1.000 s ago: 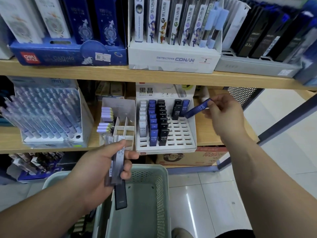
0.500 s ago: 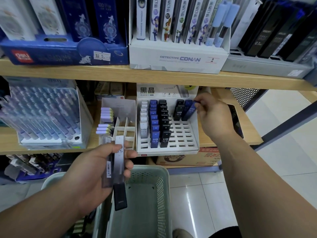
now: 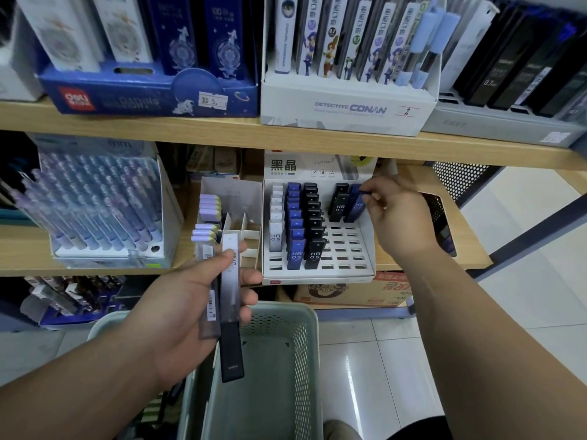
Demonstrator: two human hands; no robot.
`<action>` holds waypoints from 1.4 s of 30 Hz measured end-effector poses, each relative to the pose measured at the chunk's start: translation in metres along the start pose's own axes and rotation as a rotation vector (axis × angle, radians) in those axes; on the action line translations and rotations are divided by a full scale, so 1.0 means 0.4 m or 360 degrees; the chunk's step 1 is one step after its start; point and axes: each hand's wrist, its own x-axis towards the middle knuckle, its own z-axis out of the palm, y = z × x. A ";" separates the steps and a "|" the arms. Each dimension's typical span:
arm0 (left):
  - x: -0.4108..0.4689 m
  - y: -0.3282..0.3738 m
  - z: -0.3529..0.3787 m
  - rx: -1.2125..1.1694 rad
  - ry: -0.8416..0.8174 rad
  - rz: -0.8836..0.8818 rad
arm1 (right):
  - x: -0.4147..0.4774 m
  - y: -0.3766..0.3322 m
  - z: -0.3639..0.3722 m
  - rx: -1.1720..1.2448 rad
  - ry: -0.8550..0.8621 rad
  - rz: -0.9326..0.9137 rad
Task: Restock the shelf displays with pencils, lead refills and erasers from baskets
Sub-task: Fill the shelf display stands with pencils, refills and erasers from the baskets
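Note:
A white slotted display stand (image 3: 359, 249) on the middle shelf holds rows of white, blue and black lead refill cases marked HB 0.5. My right hand (image 3: 397, 214) is at its back right corner, fingertips pinching the top of a blue refill case (image 3: 357, 206) that stands in a slot beside a black one (image 3: 339, 204). My left hand (image 3: 187, 309) hovers over the pale green basket (image 3: 305, 350) and grips a few long refill cases (image 3: 229, 300), grey and black, pointing up and down.
A divided white box with purple-capped refills (image 3: 208, 217) stands left of the stand, and a pen display (image 3: 101, 211) further left. Upper shelf carries a blue box (image 3: 149, 93), a white Conan box (image 3: 346, 106) and a grey tray (image 3: 495, 122). Tiled floor lies to the right.
My right hand carried the blue case from mid-air down into the back right slot of the stand. My left hand stayed over the basket with its cases.

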 end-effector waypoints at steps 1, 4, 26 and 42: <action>0.000 -0.001 -0.001 0.0004 0.0002 0.0002 | 0.000 -0.002 0.004 -0.0006 0.0022 0.0014; 0.000 -0.002 -0.002 0.0019 0.0007 0.0003 | -0.005 -0.003 0.010 0.0000 0.0076 0.0098; -0.013 -0.022 0.008 0.0076 -0.0225 -0.0079 | -0.065 -0.039 -0.036 -0.0005 -0.0421 0.0531; -0.031 -0.044 0.020 0.0322 -0.0421 -0.0054 | -0.115 -0.307 -0.096 0.1224 -0.1055 0.0529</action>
